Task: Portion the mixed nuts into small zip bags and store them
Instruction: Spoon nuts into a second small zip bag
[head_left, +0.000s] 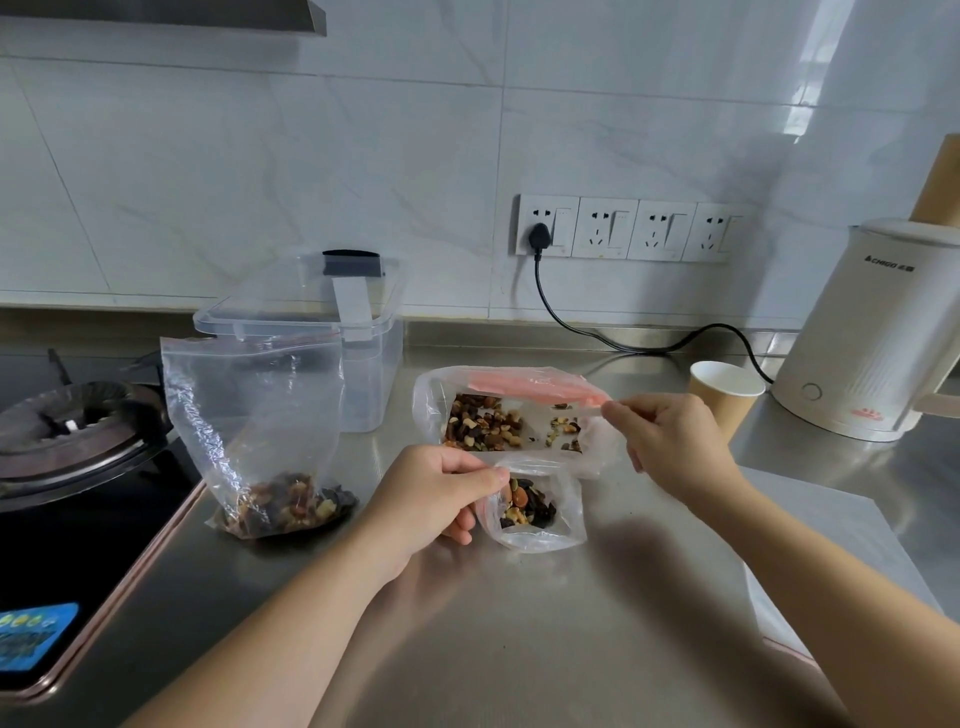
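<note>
Nearest, on steel worktop (597, 623): left hand (431, 499), grip pinching mouth of small zip bag (535, 514), already part-filled with nuts. Just beyond, touching it: right hand (675, 447), grip pinching red zip edge of tilted larger nut bag (519, 415). Thin, soft, slippery film; light, floppy, likely to sag and spill, best taken by stiffer zip strip. Left: another bag of nuts (260, 441), standing. Farther back: clear storage box (332, 343), paper cup (724, 395), kettle (862, 332).
</note>
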